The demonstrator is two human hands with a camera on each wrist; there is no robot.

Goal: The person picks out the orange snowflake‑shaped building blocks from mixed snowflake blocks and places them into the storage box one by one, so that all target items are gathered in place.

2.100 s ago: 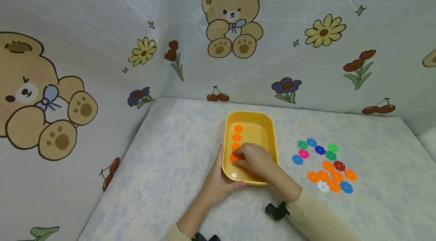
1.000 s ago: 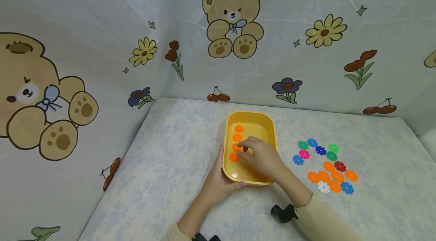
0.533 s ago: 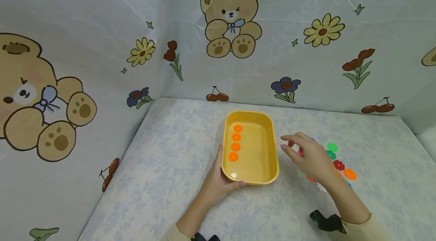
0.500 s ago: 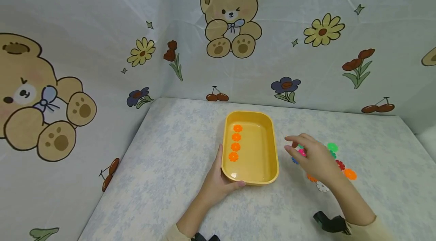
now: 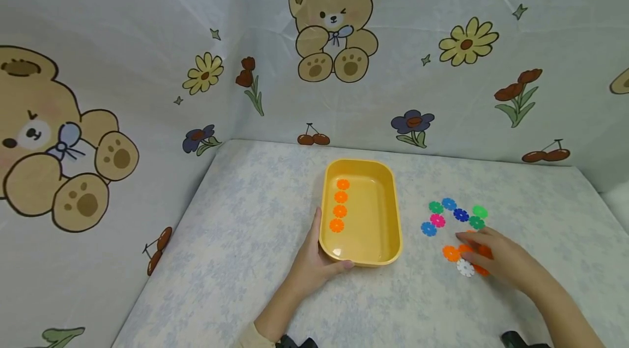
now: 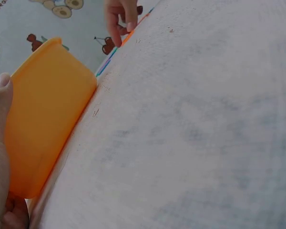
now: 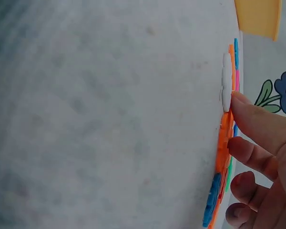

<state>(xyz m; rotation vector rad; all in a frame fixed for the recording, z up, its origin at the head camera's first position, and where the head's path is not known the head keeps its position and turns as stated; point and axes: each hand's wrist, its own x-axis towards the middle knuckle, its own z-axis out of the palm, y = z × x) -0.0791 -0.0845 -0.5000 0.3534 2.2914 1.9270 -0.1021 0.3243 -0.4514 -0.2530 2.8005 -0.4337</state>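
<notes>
A yellow plastic tray stands on the table, and my left hand grips its near-left corner, thumb at the near rim and fingers along the side. Inside, several orange notched plastic discs lie in a column by the left wall. My right hand is low over the loose discs to the tray's right, thumb and index finger spread above the orange ones. In the right wrist view, the thumb tip overlaps the edge of the pile near a white disc, and the other fingers curl loosely. Part of the pile is hidden under this hand.
Blue, pink and green discs lie between the tray and my right hand's far side. A cloth printed with bears hangs behind the table and along its left side.
My right hand has left the orange discs in the tray, moved right and come down over the loose orange discs. The left hand and tray have stayed in place.
</notes>
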